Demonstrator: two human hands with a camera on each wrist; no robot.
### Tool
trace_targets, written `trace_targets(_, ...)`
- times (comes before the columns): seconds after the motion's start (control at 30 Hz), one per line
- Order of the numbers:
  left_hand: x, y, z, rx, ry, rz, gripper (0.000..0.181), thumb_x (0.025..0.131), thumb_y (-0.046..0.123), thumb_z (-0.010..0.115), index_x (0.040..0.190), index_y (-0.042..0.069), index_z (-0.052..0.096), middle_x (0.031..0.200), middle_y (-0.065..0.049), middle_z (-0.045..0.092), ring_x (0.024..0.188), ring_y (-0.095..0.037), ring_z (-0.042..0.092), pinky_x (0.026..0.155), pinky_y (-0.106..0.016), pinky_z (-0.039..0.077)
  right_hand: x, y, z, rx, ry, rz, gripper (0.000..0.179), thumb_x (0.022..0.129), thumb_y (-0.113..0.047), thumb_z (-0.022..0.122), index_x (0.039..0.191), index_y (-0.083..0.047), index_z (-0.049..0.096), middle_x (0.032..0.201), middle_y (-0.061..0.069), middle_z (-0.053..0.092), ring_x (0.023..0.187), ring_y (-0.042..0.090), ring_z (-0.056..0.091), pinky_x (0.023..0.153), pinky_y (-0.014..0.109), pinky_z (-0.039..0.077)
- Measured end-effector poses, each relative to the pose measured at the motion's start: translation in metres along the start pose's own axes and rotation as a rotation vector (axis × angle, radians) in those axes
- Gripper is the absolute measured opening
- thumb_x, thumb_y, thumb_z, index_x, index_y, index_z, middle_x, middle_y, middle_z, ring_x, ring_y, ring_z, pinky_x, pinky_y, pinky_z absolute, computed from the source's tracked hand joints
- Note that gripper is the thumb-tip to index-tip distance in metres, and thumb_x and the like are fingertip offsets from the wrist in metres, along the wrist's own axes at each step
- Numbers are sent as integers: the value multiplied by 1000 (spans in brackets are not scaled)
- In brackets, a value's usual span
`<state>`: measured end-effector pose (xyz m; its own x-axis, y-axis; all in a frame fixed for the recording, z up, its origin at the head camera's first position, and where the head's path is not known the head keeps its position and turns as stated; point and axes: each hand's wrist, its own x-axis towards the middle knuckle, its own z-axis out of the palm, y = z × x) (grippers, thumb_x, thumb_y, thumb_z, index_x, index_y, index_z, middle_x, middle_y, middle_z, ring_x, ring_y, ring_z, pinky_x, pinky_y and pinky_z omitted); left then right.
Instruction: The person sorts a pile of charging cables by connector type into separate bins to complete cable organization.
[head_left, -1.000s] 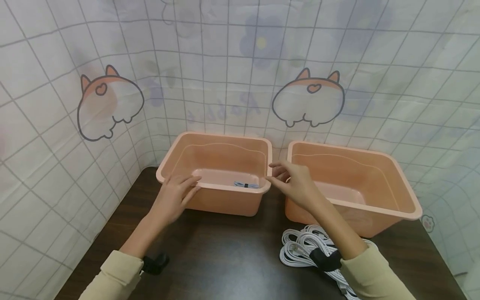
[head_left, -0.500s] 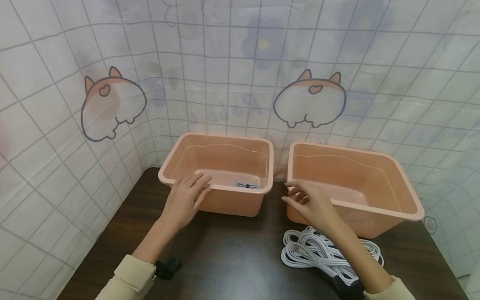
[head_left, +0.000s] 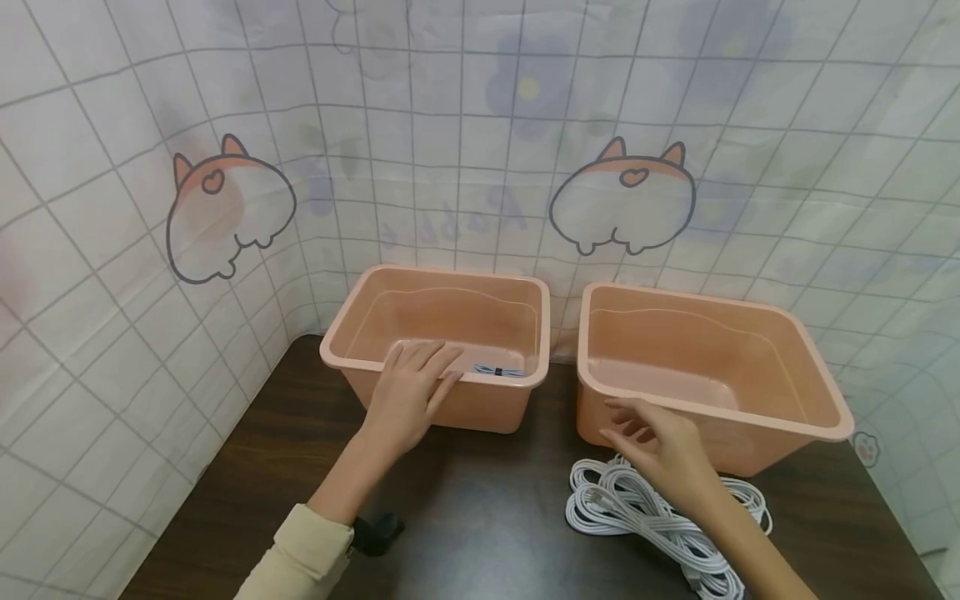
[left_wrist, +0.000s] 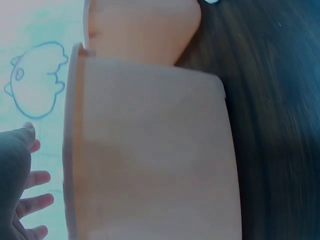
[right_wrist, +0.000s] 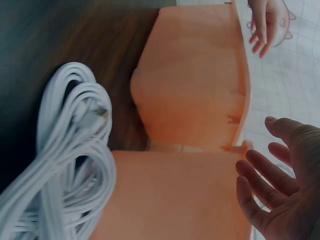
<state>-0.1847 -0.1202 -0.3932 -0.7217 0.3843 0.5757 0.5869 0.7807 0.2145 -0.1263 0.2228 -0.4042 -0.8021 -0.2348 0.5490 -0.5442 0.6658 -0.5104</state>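
My left hand (head_left: 408,400) hovers over the front rim of the left peach plastic bin (head_left: 491,408), fingers spread and holding nothing. Inside that bin lies a small light-blue cable (head_left: 498,371) bundled with a black tie. In the left wrist view, the fingers (left_wrist: 37,202) stand apart from the bin's rim. My right hand (head_left: 667,450) is in front of the right peach bin (head_left: 712,333), loosely curved with nothing in it. A coiled white cable (head_left: 626,508) lies on the table below this hand; a plug (right_wrist: 95,119) shows among its loops in the right wrist view.
Both bins stand side by side on a dark wood table (head_left: 465,517), with a narrow gap between them. Behind and at the sides hangs a white grid-patterned cloth (head_left: 450,150) printed with cartoon animals.
My right hand has moved from the left bin's right rim down and right, to the front of the right bin. The left hand has slid rightward along the left bin's front rim.
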Motion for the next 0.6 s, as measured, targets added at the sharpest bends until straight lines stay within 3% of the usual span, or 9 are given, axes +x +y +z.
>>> trace_targets(0.27, 14, 20, 12, -21, -15, 46, 35, 104, 23, 67, 136, 9, 70, 138, -17, 69, 131, -37, 62, 113, -61, 44, -21, 9, 0, -51, -4, 35, 39, 81, -3, 89, 117, -6, 75, 95, 4, 78, 79, 17, 73, 64, 34, 62)
trace_targets(0.6, 31, 45, 27, -56, -52, 92, 32, 105, 23, 67, 135, 11, 70, 139, -17, 68, 131, -36, 63, 113, -58, 45, -49, 26, 5, -100, 22, -14, 47, 72, 2, 92, 115, -9, 75, 91, -4, 76, 78, 9, 70, 62, 27, 59)
